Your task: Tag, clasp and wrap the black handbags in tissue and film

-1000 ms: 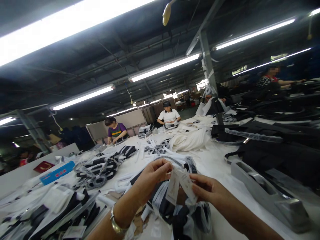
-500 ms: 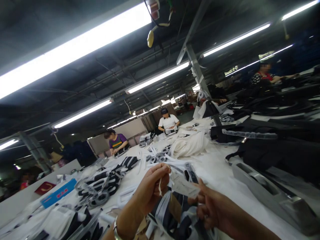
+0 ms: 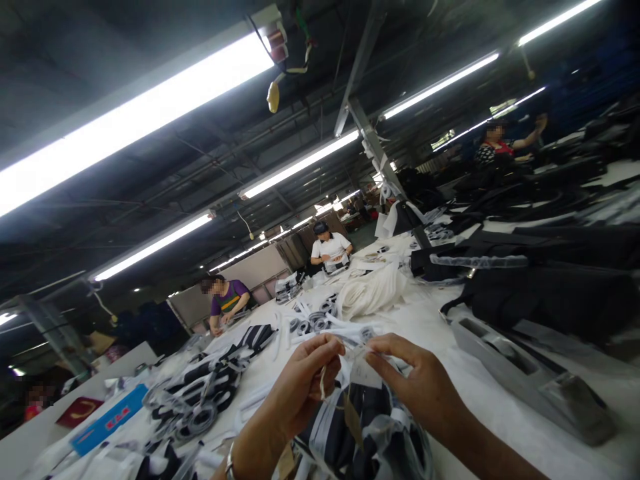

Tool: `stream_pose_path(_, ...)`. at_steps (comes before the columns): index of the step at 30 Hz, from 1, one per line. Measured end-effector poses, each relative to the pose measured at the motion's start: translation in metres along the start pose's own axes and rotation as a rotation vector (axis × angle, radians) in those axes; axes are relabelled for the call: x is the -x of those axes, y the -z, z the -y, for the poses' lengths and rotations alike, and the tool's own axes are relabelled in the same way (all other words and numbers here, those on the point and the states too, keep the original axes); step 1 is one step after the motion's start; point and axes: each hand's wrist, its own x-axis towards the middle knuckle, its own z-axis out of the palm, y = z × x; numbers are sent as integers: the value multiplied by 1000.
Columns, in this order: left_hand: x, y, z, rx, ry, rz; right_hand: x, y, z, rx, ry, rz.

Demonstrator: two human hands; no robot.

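My left hand (image 3: 305, 380), with a metal band at the wrist, is closed in a pinch on a thin white string (image 3: 323, 383). Just right of it, my right hand (image 3: 417, 377) pinches the upper part of a small white tag (image 3: 364, 373). The fingertips of both hands are close together. Below them lies a bundle of black and grey strips (image 3: 370, 427) in clear plastic, with a brown paper tag (image 3: 353, 420) hanging in front of it.
A grey tape dispenser (image 3: 530, 380) stands on the right, near black fabric (image 3: 565, 293). Coiled white strips (image 3: 373, 290) lie ahead. Black and grey strips (image 3: 200, 393) and a blue box (image 3: 109, 420) are on the left. Two people sit across the table (image 3: 435, 333).
My right hand has moved up and left, closer to my left hand, and the white tag now hangs down instead of stretching sideways. The whole view has shifted a little.
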Motion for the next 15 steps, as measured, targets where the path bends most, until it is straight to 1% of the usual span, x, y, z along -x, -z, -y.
stream_pose_path(2,0,1,0,-12,-19,-3,-2,6,2,-84,-78,63)
stream_pose_path(4,-1,4,0,-9,-38,-2,-2,12,4,-233,-166,151)
stream_pose_path(6,-3,6,0,11,-53,7,-2,17,4,-387,-238,210)
stream_pose_path(10,-6,3,0,64,-72,37,0,19,2,-593,-373,309)
stream_pose_path(12,-6,0,-1,99,-80,52,3,17,-2,-656,-396,368)
stream_pose_path(15,-6,-3,-4,149,-96,58,5,15,-6,-699,-364,408)
